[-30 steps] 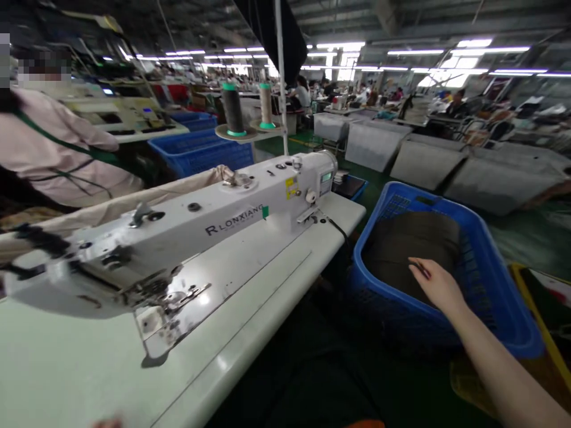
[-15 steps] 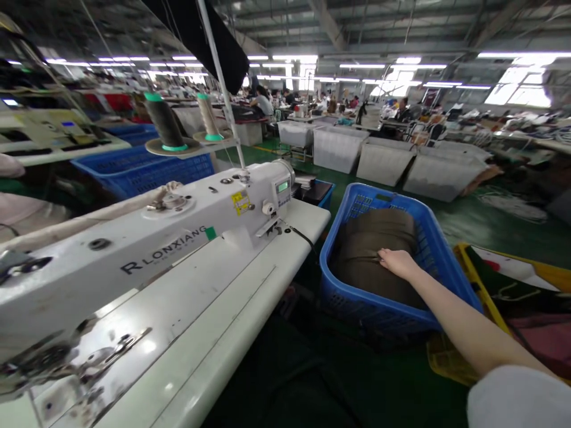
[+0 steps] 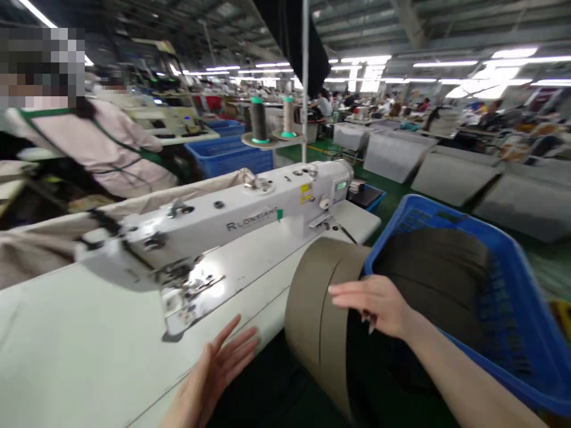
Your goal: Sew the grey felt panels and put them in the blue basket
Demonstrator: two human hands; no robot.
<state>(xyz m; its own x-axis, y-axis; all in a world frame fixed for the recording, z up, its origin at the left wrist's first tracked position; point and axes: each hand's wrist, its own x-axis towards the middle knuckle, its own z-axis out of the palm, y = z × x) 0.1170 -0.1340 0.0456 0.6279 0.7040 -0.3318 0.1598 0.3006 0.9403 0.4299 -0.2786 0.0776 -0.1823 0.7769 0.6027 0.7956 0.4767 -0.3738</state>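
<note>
My right hand (image 3: 372, 303) grips a wide, curved olive-brown fabric piece (image 3: 319, 297) by its edge, fingers flat on the outer face and thumb hidden. Below that palm a small dark and metallic bit shows, too unclear to name. The fabric bends over the front edge of the sewing table (image 3: 263, 279) and hangs down, with a slit-like line along it. To its left my left hand (image 3: 227, 356) is open, palm turned toward the fabric, touching nothing. More olive-brown fabric pieces (image 3: 437, 267) lie curved in the blue basket (image 3: 526, 297) at right.
A white sewing machine (image 3: 250, 217) stands on the table, its needle area at the left end. Thread cones (image 3: 259, 122) stand behind it near a pole. A co-worker (image 3: 120, 142) is at the left back. Grey bins (image 3: 395, 154) line the far aisle.
My right hand has lifted a fabric piece out of the blue basket to the table edge. My left hand has come into view. The camera has turned left.
</note>
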